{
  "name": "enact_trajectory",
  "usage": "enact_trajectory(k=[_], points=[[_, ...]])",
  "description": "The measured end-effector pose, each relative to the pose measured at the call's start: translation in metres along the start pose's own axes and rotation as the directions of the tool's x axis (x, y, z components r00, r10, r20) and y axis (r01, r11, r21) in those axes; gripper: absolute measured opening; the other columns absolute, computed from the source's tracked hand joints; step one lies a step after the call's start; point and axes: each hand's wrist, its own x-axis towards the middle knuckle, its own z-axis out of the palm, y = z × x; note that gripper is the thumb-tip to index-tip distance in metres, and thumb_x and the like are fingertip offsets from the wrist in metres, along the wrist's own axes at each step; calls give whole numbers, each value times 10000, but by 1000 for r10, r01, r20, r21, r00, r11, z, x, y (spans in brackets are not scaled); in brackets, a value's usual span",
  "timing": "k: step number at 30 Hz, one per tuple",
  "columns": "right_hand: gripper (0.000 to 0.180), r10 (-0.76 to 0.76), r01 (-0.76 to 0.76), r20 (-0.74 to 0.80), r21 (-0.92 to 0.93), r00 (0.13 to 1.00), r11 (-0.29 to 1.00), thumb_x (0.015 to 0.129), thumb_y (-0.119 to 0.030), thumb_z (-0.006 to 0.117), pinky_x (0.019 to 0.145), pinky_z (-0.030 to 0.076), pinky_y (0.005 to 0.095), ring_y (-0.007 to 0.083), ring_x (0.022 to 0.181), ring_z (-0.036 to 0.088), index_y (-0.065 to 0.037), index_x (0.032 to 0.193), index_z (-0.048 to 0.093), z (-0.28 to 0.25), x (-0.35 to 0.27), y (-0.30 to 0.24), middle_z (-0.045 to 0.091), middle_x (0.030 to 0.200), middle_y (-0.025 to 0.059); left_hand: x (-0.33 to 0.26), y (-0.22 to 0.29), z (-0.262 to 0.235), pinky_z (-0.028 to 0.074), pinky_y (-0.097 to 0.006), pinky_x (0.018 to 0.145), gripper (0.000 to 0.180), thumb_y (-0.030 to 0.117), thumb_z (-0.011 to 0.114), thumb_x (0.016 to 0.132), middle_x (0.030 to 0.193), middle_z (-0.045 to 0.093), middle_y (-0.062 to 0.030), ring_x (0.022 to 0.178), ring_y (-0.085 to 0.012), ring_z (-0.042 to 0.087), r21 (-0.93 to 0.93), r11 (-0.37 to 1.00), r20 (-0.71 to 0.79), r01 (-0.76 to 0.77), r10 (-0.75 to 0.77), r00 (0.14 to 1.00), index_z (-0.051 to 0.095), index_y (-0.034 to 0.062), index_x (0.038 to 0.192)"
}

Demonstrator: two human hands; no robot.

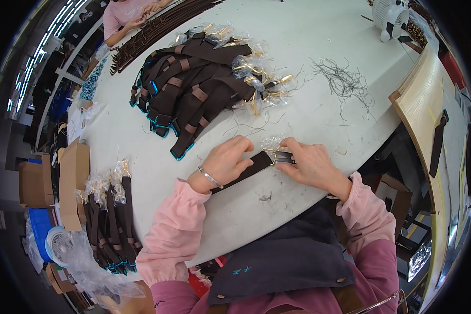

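A dark brown webbing strap lies slantwise on the table in front of me, with a gold metal clasp in clear plastic wrap at its right end. My left hand is closed on the strap, fingers curled and thumb along its edge; the strap passes under my wrist. In my right hand sits a pair of small thread snips, its dark blades pointing left at the clasp. My fingers hide the handles of the snips.
Beyond my hands lies a large heap of similar straps with blue-wrapped buckles. More straps hang over the table's left edge. Loose dark threads lie at the right. A white fan stands far right; another person works across the table.
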Motion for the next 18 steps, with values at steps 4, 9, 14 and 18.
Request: enact_trajectory(k=[4, 9, 14, 18], points=[[299, 15, -15, 47, -9, 999, 1000, 783, -223, 625, 504, 440, 390, 307, 592, 601, -49, 963, 460, -2, -1, -3, 621, 773, 140, -15, 1, 23, 438, -336, 721, 344, 128, 692, 709, 884, 537, -94, 840, -259, 539, 70, 993, -33, -97, 100, 994, 492, 42, 976], [274, -25, 34, 121, -77, 992, 996, 778, -204, 627, 525, 434, 396, 305, 621, 595, -54, 946, 470, -4, -11, -4, 606, 769, 119, -6, 5, 37, 434, -345, 694, 375, 160, 720, 679, 848, 535, -94, 804, -268, 536, 115, 983, -100, -145, 157, 983, 489, 40, 949], [267, -8, 19, 122, -89, 992, 996, 759, -197, 643, 532, 419, 391, 303, 620, 586, -61, 937, 497, -6, -14, -8, 608, 743, 104, 3, 10, 53, 434, -347, 621, 282, 129, 698, 674, 750, 518, -79, 710, -242, 542, 269, 945, -186, -187, 241, 952, 494, 42, 848], [269, 19, -8, 139, -79, 990, 997, 752, -201, 650, 523, 417, 389, 297, 622, 589, -64, 925, 498, -7, -18, -2, 606, 723, 101, -2, 13, 66, 436, -338, 551, 133, 66, 585, 666, 655, 451, -65, 652, -199, 531, 589, 772, -166, -240, 406, 899, 479, 46, 743]])
